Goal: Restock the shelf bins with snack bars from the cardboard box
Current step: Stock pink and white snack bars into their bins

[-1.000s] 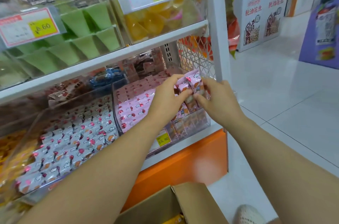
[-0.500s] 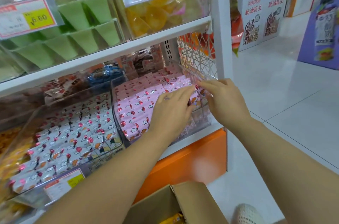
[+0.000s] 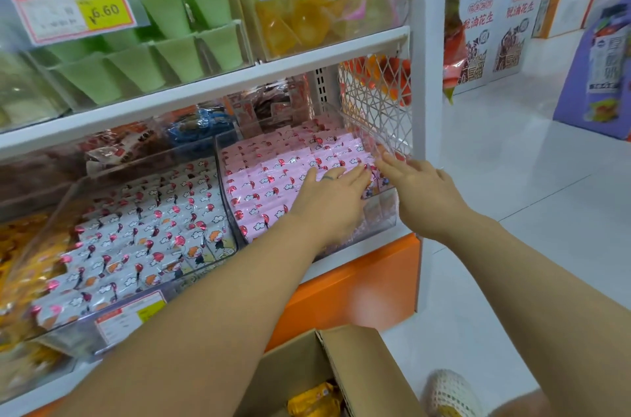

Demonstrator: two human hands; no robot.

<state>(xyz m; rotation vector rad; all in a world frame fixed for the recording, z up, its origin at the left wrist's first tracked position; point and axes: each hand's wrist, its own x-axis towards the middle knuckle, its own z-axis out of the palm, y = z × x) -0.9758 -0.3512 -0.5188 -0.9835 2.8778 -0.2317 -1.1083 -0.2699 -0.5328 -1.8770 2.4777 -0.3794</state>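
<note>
Left hand point(image 3: 327, 198), right hand point(image 3: 420, 191) flat, empty, on overlapped pink snack bars point(image 3: 273, 184); axis unclear.

Shop aisle. Glossy white tiled floor point(image 3: 512, 184), thin grey joints, bright even light. White shelf unit point(image 3: 428, 81) with orange base panel point(image 3: 358, 293) and white lattice side panel point(image 3: 375, 109). Behind: white printed display box point(image 3: 495, 23), purple display stand point(image 3: 577, 81) at right edge.
</note>
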